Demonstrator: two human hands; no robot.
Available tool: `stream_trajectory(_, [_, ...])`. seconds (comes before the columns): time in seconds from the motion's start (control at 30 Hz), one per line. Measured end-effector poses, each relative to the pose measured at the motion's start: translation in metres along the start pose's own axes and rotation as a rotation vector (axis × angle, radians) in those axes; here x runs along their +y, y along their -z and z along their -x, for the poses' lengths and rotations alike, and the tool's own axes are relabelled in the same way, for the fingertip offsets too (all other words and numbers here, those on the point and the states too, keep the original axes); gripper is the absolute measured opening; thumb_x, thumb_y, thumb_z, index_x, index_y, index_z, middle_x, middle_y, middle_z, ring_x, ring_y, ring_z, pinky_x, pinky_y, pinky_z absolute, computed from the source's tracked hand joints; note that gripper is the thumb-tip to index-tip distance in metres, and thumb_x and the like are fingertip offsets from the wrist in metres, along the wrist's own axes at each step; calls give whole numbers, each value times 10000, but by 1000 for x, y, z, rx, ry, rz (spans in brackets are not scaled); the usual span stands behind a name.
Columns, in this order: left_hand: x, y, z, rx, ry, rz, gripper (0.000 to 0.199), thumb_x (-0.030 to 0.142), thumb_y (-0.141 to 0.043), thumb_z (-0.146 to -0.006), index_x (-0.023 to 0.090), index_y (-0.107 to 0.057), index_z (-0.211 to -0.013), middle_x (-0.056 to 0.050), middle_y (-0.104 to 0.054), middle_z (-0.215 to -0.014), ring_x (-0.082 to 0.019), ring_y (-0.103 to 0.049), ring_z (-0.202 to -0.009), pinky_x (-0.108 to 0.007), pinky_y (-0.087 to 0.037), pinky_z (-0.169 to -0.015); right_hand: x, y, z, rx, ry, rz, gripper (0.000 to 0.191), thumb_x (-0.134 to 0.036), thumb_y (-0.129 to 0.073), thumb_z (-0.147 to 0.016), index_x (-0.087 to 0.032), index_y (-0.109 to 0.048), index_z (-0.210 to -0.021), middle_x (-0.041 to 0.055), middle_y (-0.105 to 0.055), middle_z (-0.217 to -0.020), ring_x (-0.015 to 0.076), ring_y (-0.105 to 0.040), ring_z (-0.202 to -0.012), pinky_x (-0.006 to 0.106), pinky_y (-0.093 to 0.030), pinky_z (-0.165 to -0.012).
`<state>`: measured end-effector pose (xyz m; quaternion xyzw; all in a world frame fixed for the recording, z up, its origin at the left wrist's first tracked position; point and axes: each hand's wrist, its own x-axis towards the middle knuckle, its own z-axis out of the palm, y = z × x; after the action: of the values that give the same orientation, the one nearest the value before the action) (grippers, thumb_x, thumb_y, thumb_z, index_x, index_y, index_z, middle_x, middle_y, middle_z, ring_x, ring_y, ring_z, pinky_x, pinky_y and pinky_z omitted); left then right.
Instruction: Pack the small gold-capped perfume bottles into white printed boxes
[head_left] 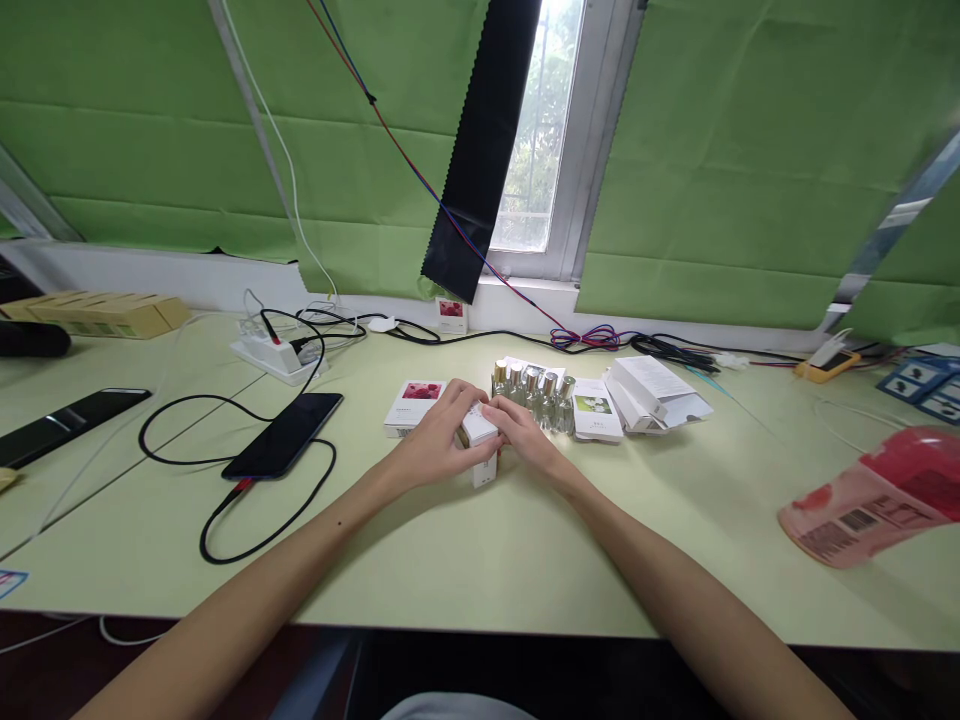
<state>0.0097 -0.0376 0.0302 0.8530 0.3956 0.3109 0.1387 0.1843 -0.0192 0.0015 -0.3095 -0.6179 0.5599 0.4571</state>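
Observation:
Both hands are closed around a small white box (pixel 482 428) that stands near the middle of the table. My left hand (pixel 441 437) grips its left side and top, with the thumb across the front. My right hand (pixel 523 432) presses fingers against its top right corner. The hands partly cover the box. Just behind my right hand stand several small glass bottles (pixel 550 402) with metallic caps, side by side. Left of my left hand lies a white box with a red flower picture (pixel 416 402). A white box with a green picture (pixel 597 412) lies right of the bottles.
Opened white packaging (pixel 654 392) lies to the right. A phone (pixel 285 437) with a black cable rests at left, near a white power strip (pixel 277 358). A pink cup with a red lid (pixel 862 505) stands at far right. Cables (pixel 585 337) run along the back.

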Motion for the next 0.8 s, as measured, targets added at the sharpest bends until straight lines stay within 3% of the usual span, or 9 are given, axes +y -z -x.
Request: stream_trajectory(0.8, [1,0,0,0,-13,-11,281,401,-615,-920,228,-531,-1126,-55,-526,-1151,-217,-560,-1063,-370,-472,-950,4,2,0,-9,18,46,409,-594,-604,-870,-221,-476,-759,-52,-445,-693,115,-436,-621,269,-342,-567])
